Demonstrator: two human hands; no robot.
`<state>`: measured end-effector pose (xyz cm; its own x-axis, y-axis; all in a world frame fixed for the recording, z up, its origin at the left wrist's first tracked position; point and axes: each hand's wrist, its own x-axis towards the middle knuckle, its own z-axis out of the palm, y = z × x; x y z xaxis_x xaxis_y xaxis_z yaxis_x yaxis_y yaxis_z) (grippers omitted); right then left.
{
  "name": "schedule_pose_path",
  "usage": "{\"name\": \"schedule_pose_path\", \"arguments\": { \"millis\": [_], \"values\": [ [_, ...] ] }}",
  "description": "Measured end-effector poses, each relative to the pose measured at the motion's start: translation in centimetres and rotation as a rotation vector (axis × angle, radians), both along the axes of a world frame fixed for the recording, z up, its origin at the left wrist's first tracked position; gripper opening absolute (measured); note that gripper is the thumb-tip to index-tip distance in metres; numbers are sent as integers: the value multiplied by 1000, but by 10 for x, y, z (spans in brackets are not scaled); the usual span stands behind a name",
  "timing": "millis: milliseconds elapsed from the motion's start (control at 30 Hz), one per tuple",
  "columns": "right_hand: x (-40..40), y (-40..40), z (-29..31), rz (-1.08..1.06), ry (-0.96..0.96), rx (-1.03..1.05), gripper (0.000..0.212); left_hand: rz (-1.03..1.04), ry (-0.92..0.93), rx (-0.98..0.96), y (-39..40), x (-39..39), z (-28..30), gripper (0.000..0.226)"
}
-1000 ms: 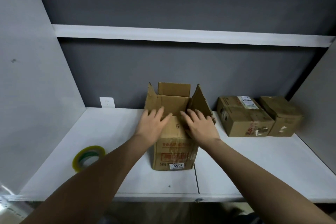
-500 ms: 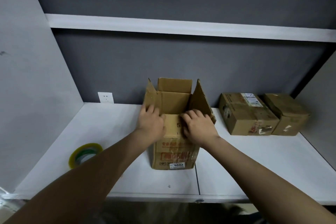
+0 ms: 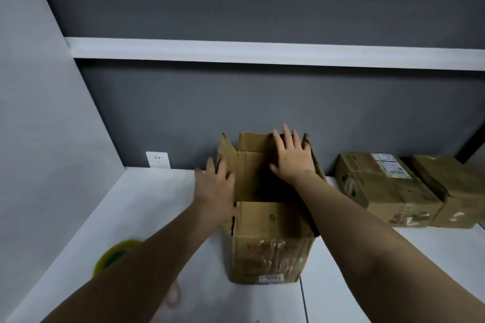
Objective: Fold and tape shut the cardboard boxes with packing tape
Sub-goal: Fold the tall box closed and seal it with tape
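Left hand point(image 3: 215, 186) fingers spread flat on open cardboard box point(image 3: 271, 238) 9 o'clock flap; right hand point(image 3: 292, 157) fingers splayed at 3 o'clock flap, gripping nothing. White bench point(image 3: 147, 207), grey wall.

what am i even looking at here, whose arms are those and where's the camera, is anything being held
No machine here: the camera sits on a person's head, looking forward and down, so the arms are their own. On the white shelf stands an open cardboard box. The left hand lies with straight fingers against its left flap, and the right hand reaches over the opening towards the far flap. Neither grips anything. A roll of packing tape lies at the left, and two closed boxes sit at the right.
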<state>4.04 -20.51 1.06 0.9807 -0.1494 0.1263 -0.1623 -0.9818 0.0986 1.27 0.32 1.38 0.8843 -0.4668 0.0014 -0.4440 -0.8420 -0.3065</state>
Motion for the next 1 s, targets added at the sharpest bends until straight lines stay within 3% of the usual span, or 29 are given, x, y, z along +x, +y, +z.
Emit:
{"name": "schedule_pose_path", "arguments": {
  "millis": [167, 300, 400, 500, 600, 667, 767, 900, 1000],
  "values": [
    [12, 7, 5, -8, -51, 85, 71, 36, 66, -77, 12, 10, -9, 91],
    [-14, 18, -13, 28, 264, 174, 79, 41, 49, -164, 11, 10, -11, 85],
    [-28, 25, -38, 70, 352, 141, 79, 18, 94, -306, 10, 9, -11, 78],
    [-35, 29, -53, 53, 328, 223, 71, -3, 274, -684, 10, 7, -7, 78],
    [-42, 32, -57, 61, 250, 251, 65, 115, 621, -1283, 3, 6, 6, 80],
    [-44, 35, -50, 89, 150, 198, 59, 138, 797, -1499, -6, 2, 9, 77],
    [-56, 37, -22, 73, -39, 60, 46, 29, 774, -1217, -21, -12, -3, 76],
    [-97, 26, 11, 78, -207, -214, 39, -48, 607, -877, -32, -24, -19, 67],
    [-110, 13, 15, 47, -354, -50, 56, -74, 475, -675, -41, -31, -30, 65]
  ]
}}
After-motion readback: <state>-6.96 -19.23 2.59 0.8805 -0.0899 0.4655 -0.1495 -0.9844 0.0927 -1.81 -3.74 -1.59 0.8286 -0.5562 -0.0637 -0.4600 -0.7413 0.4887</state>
